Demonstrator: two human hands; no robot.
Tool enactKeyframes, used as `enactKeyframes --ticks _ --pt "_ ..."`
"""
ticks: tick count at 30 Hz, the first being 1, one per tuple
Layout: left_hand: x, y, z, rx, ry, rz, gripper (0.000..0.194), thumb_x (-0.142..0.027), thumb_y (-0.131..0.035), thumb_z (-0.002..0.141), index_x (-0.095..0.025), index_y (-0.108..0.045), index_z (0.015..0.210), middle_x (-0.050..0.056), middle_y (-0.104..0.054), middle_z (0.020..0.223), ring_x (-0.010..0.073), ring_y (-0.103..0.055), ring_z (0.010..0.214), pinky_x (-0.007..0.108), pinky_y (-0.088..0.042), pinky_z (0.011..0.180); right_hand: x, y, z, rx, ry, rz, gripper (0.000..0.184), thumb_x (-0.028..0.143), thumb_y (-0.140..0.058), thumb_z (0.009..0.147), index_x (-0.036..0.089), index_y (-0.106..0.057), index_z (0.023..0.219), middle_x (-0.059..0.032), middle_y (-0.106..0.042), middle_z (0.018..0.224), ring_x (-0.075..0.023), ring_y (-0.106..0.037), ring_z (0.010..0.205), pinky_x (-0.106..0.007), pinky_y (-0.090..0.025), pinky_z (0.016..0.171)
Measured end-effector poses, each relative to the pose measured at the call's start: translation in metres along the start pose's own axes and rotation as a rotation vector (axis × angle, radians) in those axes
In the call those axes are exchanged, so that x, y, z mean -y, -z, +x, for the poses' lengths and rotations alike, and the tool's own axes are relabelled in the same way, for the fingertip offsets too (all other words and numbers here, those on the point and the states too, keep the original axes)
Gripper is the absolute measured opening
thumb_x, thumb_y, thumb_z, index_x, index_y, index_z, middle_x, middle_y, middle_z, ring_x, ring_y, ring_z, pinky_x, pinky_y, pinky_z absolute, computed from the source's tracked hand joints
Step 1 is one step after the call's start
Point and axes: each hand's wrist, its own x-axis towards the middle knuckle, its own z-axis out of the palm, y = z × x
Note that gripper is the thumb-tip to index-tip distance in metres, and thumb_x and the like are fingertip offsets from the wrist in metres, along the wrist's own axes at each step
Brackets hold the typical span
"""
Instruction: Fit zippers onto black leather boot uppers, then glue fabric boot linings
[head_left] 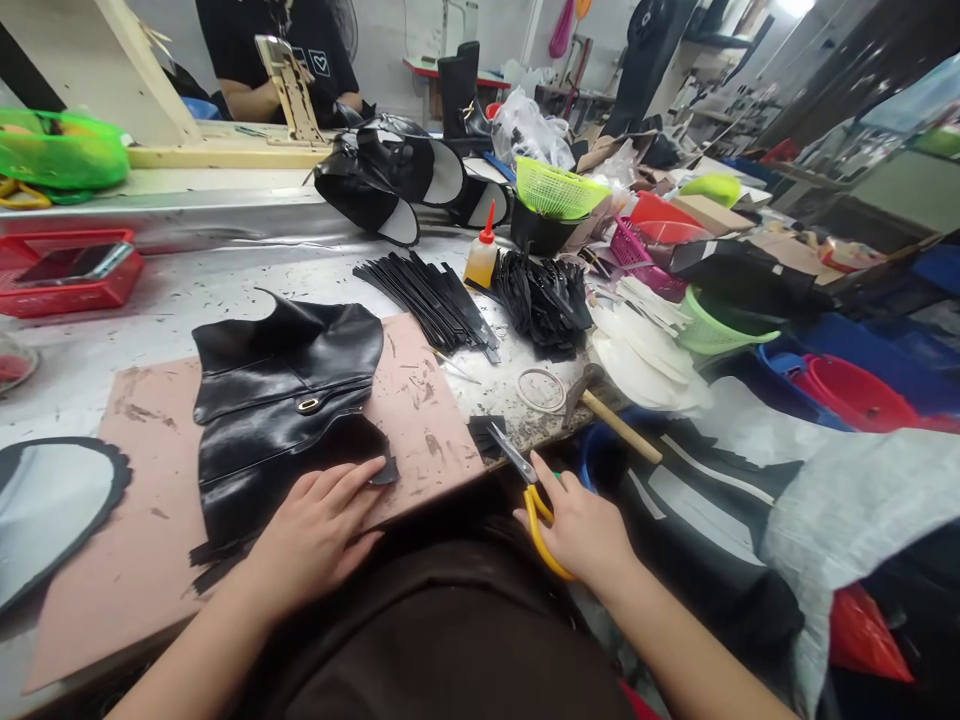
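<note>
A glossy black leather boot upper [289, 370] with a gold oval eyelet lies spread on a pink board [427, 440]. On its near right edge rests my left hand [322, 525], fingers stretched out beside a small dark tab [385, 470] and thumb apart. My right hand [581, 525] is closed round yellow-handled scissors [541, 530], index finger along them. Their blades point up and left over a small black scrap [486, 432] at the table's front edge.
Black strips [420, 295], a glue bottle [482, 255] and a black bundle [541, 300] lie behind the board. A hammer [619, 425] juts over the right edge, beside a tape ring [540, 390]. Red tray [67, 270] at left. Another person [277, 60] sits across the table.
</note>
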Motion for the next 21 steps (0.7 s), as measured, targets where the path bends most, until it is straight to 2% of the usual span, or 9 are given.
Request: enactKeyframes --ticks 3,6,9,11,14,16,18,19,21 --pt "0.000 -0.001 0.001 -0.002 0.019 -0.010 0.045 -0.036 -0.047 0.080 -0.021 -0.051 0.123 0.010 -0.050 0.129 0.0249 -0.054 0.104 0.038 -0.039 0.085 -0.013 0.002 -0.011 0.066 0.026 0.083 0.060 0.050 -0.046 0.080 0.019 -0.041 0.131 -0.0098 -0.062 0.086 -0.0248 -0.062 0.066 -0.032 -0.044 0.053" --pt "0.000 -0.003 0.002 0.038 0.029 -0.023 0.048 -0.042 -0.049 0.080 -0.025 -0.049 0.125 0.006 -0.054 0.125 0.0251 -0.054 0.104 0.037 -0.040 0.085 -0.026 0.009 -0.003 0.063 -0.024 0.198 0.053 0.049 -0.044 0.081 0.020 -0.044 0.125 -0.0076 -0.065 0.084 -0.0252 -0.064 0.072 -0.032 -0.046 0.060" --pt "0.002 -0.002 0.004 0.048 0.006 -0.032 0.047 -0.045 -0.051 0.079 -0.032 -0.048 0.125 0.003 -0.054 0.125 0.0249 -0.054 0.105 0.037 -0.040 0.084 -0.028 0.022 0.032 -0.001 -0.187 0.151 0.048 0.051 -0.044 0.081 0.016 -0.047 0.114 -0.0093 -0.066 0.079 -0.0273 -0.064 0.070 -0.034 -0.045 0.061" --pt "0.002 0.001 0.005 0.035 -0.012 -0.053 0.046 -0.042 -0.051 0.080 -0.032 -0.046 0.125 0.002 -0.055 0.125 0.0237 -0.054 0.105 0.036 -0.041 0.084 -0.027 0.032 0.063 -0.046 -0.237 0.083 0.044 0.047 -0.046 0.080 0.015 -0.048 0.110 -0.0120 -0.066 0.081 -0.0284 -0.064 0.074 -0.034 -0.044 0.063" --pt "-0.001 0.009 0.004 0.042 0.039 -0.132 0.042 -0.033 -0.043 0.086 -0.023 -0.045 0.126 0.005 -0.057 0.121 0.0201 -0.055 0.105 0.033 -0.043 0.087 -0.022 0.045 0.102 -0.065 -0.204 -0.013 0.039 0.042 -0.050 0.079 0.014 -0.053 0.106 -0.0157 -0.066 0.089 -0.0300 -0.062 0.084 -0.035 -0.044 0.068" --pt "-0.004 0.013 0.003 0.059 0.115 -0.184 0.039 -0.027 -0.037 0.088 -0.017 -0.046 0.124 0.007 -0.059 0.118 0.0181 -0.056 0.104 0.031 -0.043 0.088 -0.013 0.049 0.113 -0.071 -0.192 -0.080 0.033 0.039 -0.050 0.080 0.013 -0.059 0.097 -0.0171 -0.065 0.088 -0.0307 -0.062 0.083 -0.036 -0.045 0.068" --pt "-0.007 0.015 0.004 0.068 0.177 -0.221 0.036 -0.024 -0.035 0.088 -0.014 -0.049 0.120 0.009 -0.061 0.113 0.0179 -0.058 0.100 0.031 -0.045 0.086 0.005 0.048 0.109 -0.171 -0.087 -0.074 0.028 0.034 -0.047 0.082 0.013 -0.062 0.092 -0.0168 -0.065 0.088 -0.0287 -0.062 0.080 -0.036 -0.045 0.068" --pt "-0.008 0.015 0.005 0.070 0.199 -0.236 0.035 -0.023 -0.036 0.088 -0.013 -0.050 0.118 0.009 -0.062 0.110 0.0182 -0.058 0.097 0.032 -0.046 0.085 0.017 0.045 0.104 -0.241 0.054 -0.025 0.026 0.032 -0.046 0.082 0.013 -0.062 0.092 -0.0159 -0.066 0.089 -0.0269 -0.062 0.081 -0.035 -0.046 0.069" --pt "-0.008 0.015 0.007 0.071 0.226 -0.265 0.032 -0.021 -0.039 0.085 -0.013 -0.052 0.113 0.009 -0.064 0.102 0.0189 -0.059 0.091 0.033 -0.047 0.081 0.046 0.037 0.090 -0.346 0.503 0.122 0.025 0.027 -0.045 0.083 0.015 -0.062 0.097 -0.0124 -0.066 0.095 -0.0220 -0.061 0.085 -0.032 -0.046 0.074"
